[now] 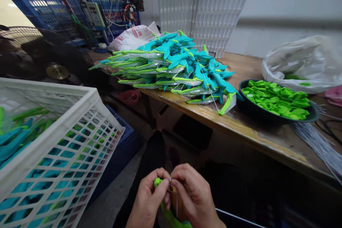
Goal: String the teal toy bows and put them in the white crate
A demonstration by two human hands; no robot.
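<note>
Low in the view, my left hand (pixel 149 196) is closed around the tip of a bright green plastic toy bow (pixel 168 215). My right hand (pixel 193 194) pinches a thin string or wire (pixel 176 203) right at that tip, fingers pressed together. Both hands meet over my lap, below the table's edge. On the wooden table (pixel 240 128) ahead lies a large pile of finished teal-and-green toy bows (pixel 176 67). Beside it stands a dark bowl (pixel 251 110) filled with small green plastic parts (pixel 278 98).
A white lattice crate (pixel 80 139) with teal and green parts stands at my left. Thin white strings (pixel 317 142) lie on the table at right, under a clear plastic bag (pixel 301 64). Blue crates (pixel 48 10), a fan (pixel 24 53) and ribbed clear sheets (pixel 208 7) stand behind.
</note>
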